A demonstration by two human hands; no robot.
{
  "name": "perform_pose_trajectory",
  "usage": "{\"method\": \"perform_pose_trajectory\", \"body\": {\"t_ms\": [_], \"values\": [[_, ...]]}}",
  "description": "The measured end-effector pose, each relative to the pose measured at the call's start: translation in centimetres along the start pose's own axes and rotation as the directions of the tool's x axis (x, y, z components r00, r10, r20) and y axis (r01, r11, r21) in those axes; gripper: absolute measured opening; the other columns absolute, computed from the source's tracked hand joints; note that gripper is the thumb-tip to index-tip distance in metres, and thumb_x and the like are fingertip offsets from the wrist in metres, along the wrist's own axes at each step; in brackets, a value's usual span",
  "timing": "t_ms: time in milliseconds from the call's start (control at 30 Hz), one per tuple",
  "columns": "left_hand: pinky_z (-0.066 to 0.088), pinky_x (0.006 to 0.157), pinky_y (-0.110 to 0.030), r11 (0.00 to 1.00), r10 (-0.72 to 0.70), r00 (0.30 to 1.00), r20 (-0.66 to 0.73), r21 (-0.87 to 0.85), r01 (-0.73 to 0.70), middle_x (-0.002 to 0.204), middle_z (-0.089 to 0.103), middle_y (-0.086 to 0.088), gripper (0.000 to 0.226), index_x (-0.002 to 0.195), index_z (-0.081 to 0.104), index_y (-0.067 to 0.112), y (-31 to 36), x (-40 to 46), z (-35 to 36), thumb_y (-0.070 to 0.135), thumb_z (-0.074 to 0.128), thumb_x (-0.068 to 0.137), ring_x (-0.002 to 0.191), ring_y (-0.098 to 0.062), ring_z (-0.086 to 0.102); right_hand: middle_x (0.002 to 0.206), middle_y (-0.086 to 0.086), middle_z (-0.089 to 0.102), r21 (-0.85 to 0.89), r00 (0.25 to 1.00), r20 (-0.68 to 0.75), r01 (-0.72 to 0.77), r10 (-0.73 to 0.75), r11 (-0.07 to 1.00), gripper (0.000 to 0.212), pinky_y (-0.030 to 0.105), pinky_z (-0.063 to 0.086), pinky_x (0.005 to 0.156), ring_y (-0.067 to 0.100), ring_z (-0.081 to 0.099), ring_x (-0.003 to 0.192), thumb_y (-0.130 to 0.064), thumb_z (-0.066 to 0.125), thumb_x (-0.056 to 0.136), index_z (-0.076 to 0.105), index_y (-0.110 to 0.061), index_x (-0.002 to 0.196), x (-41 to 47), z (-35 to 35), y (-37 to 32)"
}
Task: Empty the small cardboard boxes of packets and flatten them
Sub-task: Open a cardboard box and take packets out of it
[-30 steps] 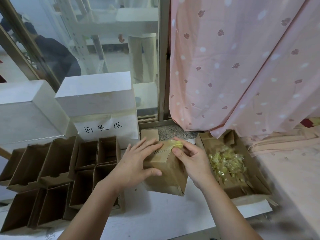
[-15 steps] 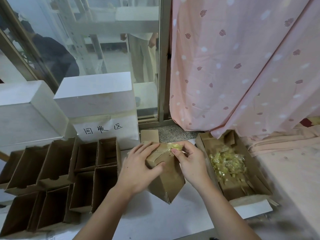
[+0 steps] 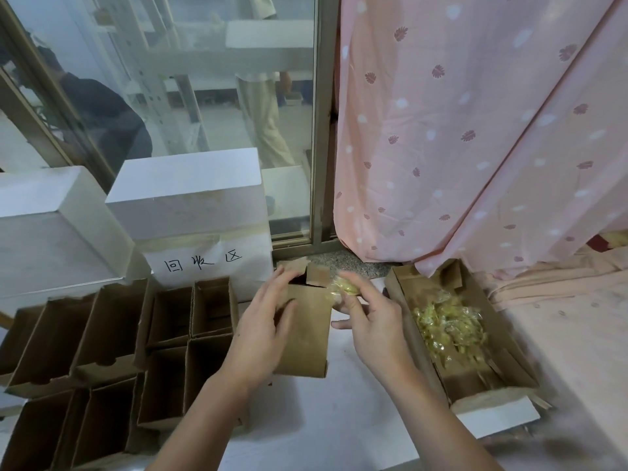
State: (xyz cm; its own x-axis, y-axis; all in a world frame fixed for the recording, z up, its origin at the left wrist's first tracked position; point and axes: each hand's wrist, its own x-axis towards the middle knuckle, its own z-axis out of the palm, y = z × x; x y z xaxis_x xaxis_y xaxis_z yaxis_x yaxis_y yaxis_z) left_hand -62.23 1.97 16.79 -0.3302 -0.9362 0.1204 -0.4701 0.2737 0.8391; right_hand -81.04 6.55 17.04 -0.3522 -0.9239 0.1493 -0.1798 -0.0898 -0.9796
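Observation:
A small brown cardboard box (image 3: 306, 334) stands on the white table, its top flaps open at the far end. My left hand (image 3: 261, 331) grips its left side, fingers over the top edge and thumb on the near face. My right hand (image 3: 367, 321) is just right of the box and pinches a clear yellow packet (image 3: 343, 287) at the box's upper right corner. A long open cardboard tray (image 3: 401, 300) on the right holds a heap of the same yellow packets (image 3: 448, 324).
Several open empty small cardboard boxes (image 3: 112, 351) crowd the table on the left. Two white boxes (image 3: 190, 192) stand behind them, one with a handwritten label. A glass window is at the back, a pink curtain (image 3: 475, 130) at the right.
The box has been turned from tilted on an edge to upright with its flaps open. My right hand has drawn the yellow packet out to the right of the box.

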Motion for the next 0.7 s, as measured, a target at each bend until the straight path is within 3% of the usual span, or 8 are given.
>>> {"method": "perform_pose_trajectory", "body": {"t_ms": [33,100,167,267,367,467,567,700], "values": [[0.034,0.117,-0.024,1.0,0.007,1.0,-0.009,0.027,-0.006,0.163,0.028,0.027,0.056,0.147,0.042,0.055,0.1,-0.1,0.2,0.021,0.058,0.105,0.144,0.019,0.025,0.101,-0.007,0.074,-0.034,0.999,0.018,0.043,-0.043,0.998,0.044,0.035,0.064,0.069,0.015,0.074,0.095,0.002,0.051,0.103,0.07,-0.034,0.119,0.0,0.3,0.1],[0.034,0.104,-0.015,0.998,-0.028,0.999,-0.034,0.057,0.03,0.16,0.018,0.031,0.059,0.145,0.041,0.05,0.8,-0.3,0.8,0.034,0.07,0.096,0.132,0.022,0.03,0.107,-0.008,0.071,-0.101,0.989,0.052,0.142,-0.137,0.985,0.042,0.036,0.064,0.071,0.018,0.07,0.096,0.004,0.05,0.102,0.073,-0.027,0.118,-0.2,0.8,0.3],[0.041,0.099,-0.022,0.991,-0.075,0.995,-0.072,0.108,0.082,0.158,0.015,0.024,0.079,0.138,0.036,0.047,1.3,-0.5,1.5,0.055,0.082,0.074,0.126,0.013,0.033,0.11,-0.011,0.068,-0.139,0.972,0.1,0.225,-0.213,0.964,0.043,0.032,0.063,0.073,0.016,0.068,0.099,0.008,0.047,0.099,0.072,-0.022,0.116,-0.3,1.3,0.4],[0.056,0.089,-0.042,0.978,-0.083,0.988,-0.131,0.178,0.106,0.155,0.019,0.016,0.08,0.129,0.034,0.046,0.9,-0.4,1.9,0.055,0.085,0.068,0.127,-0.01,0.051,0.109,-0.019,0.064,-0.134,0.965,0.097,0.255,-0.243,0.958,0.053,0.029,0.063,0.074,0.015,0.07,0.098,0.009,0.039,0.095,0.07,-0.031,0.109,-0.5,1.8,0.3],[0.058,0.08,-0.043,0.978,-0.045,0.988,-0.15,0.195,0.074,0.152,0.023,0.022,0.073,0.125,0.037,0.048,0.4,-0.3,1.9,0.054,0.086,0.071,0.117,-0.012,0.058,0.111,-0.018,0.061,-0.172,0.954,0.056,0.299,-0.294,0.939,0.058,0.031,0.062,0.079,0.016,0.071,0.096,0.011,0.032,0.086,0.069,-0.028,0.107,-0.7,1.8,0.6],[0.058,0.08,-0.044,0.978,-0.048,0.987,-0.155,0.193,0.078,0.152,0.024,0.023,0.069,0.123,0.037,0.049,0.2,-0.5,2.1,0.057,0.083,0.072,0.115,-0.011,0.06,0.112,-0.01,0.059,-0.339,0.915,0.083,0.399,-0.396,0.852,0.044,0.028,0.06,0.08,0.008,0.065,0.099,0.008,0.04,0.089,0.07,-0.018,0.109,-0.9,1.7,0.9],[0.057,0.083,-0.045,0.978,-0.097,0.986,-0.135,0.171,0.119,0.151,0.024,0.023,0.069,0.125,0.036,0.049,0.0,-0.8,2.2,0.058,0.079,0.071,0.113,-0.013,0.062,0.122,-0.009,0.056,-0.471,0.923,0.165,0.383,-0.347,0.795,0.028,0.03,0.055,0.081,0.003,0.06,0.1,0.0,0.056,0.094,0.069,-0.015,0.114,-0.8,1.7,0.9],[0.055,0.087,-0.045,0.981,-0.141,0.984,-0.11,0.119,0.154,0.148,0.027,0.02,0.073,0.126,0.033,0.051,-0.9,-0.9,2.0,0.048,0.081,0.071,0.114,-0.017,0.062,0.145,-0.031,0.04,-0.409,0.94,0.309,0.266,-0.142,0.873,0.04,0.022,0.044,0.106,-0.004,0.051,0.128,-0.014,0.065,0.093,0.063,-0.022,0.132,-1.5,1.9,0.1]]}}
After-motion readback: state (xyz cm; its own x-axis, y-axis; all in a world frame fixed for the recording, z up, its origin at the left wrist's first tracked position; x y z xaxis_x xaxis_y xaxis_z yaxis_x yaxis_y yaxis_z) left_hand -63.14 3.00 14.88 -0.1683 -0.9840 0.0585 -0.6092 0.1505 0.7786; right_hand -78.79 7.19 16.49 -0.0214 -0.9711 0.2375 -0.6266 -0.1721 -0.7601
